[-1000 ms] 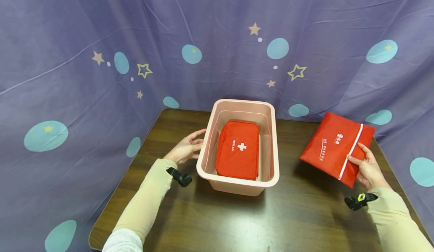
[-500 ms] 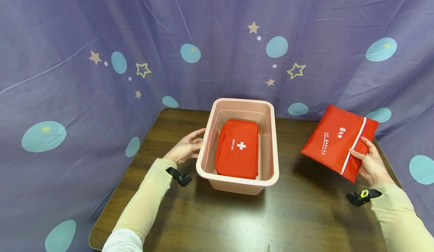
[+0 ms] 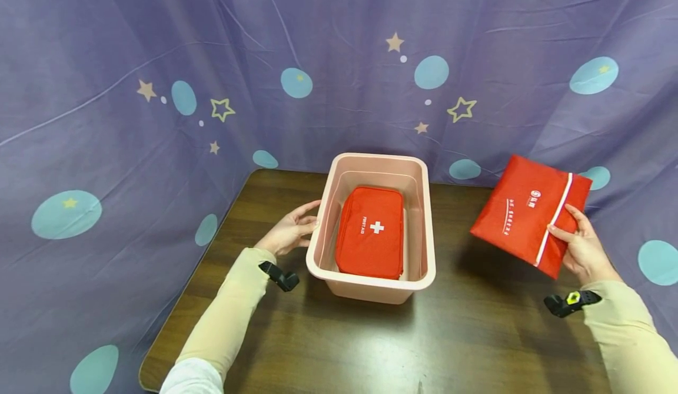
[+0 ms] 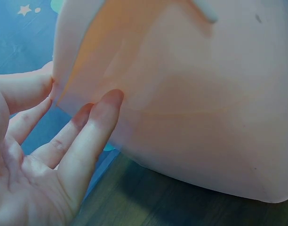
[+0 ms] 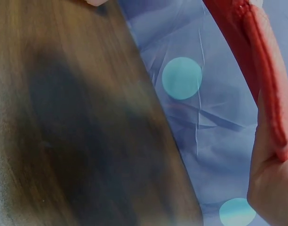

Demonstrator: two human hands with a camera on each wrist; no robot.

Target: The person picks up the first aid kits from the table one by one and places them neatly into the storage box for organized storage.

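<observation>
A pale pink plastic bin (image 3: 344,291) stands on the table with a red first aid pouch (image 3: 371,247) lying flat inside. My left hand (image 3: 288,233) is at the bin's left side. In the left wrist view, the fingertips (image 4: 113,99) rest against the outer wall, fairly straight. Off to the right, my right hand (image 3: 587,255) grips a flat red pouch (image 3: 521,208) by its striped end, thumb on top and the other fingers partly hidden beneath. This pouch has white print and a white stripe; it is held tilted above the table.
The brown wooden table (image 3: 339,353) has a rounded left front corner. A purple curtain (image 3: 344,46) with stars and blue dots hangs behind it and along both sides. Black camera straps sit on both wrists.
My right hand has raised the flat red pouch slightly and moved it a little toward the back. The left hand and the bin have stayed in place.
</observation>
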